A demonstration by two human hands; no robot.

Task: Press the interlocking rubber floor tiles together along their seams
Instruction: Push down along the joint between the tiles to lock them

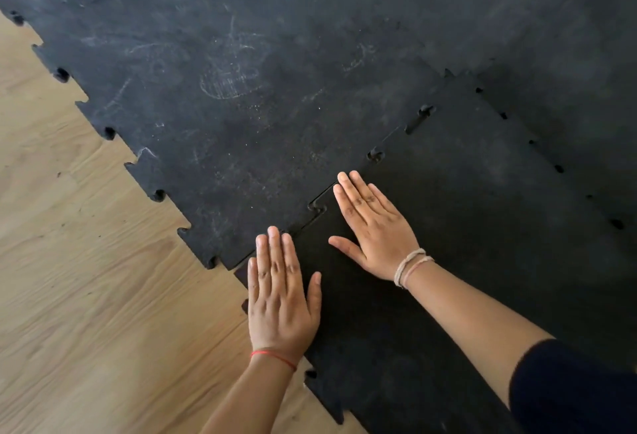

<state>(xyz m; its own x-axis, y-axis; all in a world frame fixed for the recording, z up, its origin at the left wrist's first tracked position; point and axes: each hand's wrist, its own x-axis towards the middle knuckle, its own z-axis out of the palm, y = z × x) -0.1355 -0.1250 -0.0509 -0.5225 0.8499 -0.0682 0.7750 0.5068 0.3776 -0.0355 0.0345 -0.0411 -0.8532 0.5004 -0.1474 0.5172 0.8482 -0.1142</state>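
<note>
Seam-pressing step on interlocking rubber floor tiles, seen from my head camera. Both my hands lie flat, palms down, on the near tile (465, 244), the darker and cleaner one that fills the right and near part of the scene. My left hand (281, 299) rests at that tile's left corner, fingers together, their tips reaching the seam (319, 208); my right hand (374, 227) sits just to the right and farther along, its fingertips (346, 180) beside the same joint. Neither grip holds anything: fingers are extended and spread flat, pressing rather than grasping. The far tile (224, 89), scuffed with chalky marks, occupies the centre and left, its toothed outer edge lying on the bare wooden floor (69, 296). Near my hands the tabs look seated, but farther along the seam, to the right, an open gap (418, 120) shows where a tab has not dropped into its socket, and a second small hole (375, 155) sits between that gap and my right hand. I judge the pressing to be partway done on this joint. The next move calls for shifting my palms farther along toward the open gap and bearing down directly over each unseated tab, keeping weight on the seated section so it does not lift.
</note>
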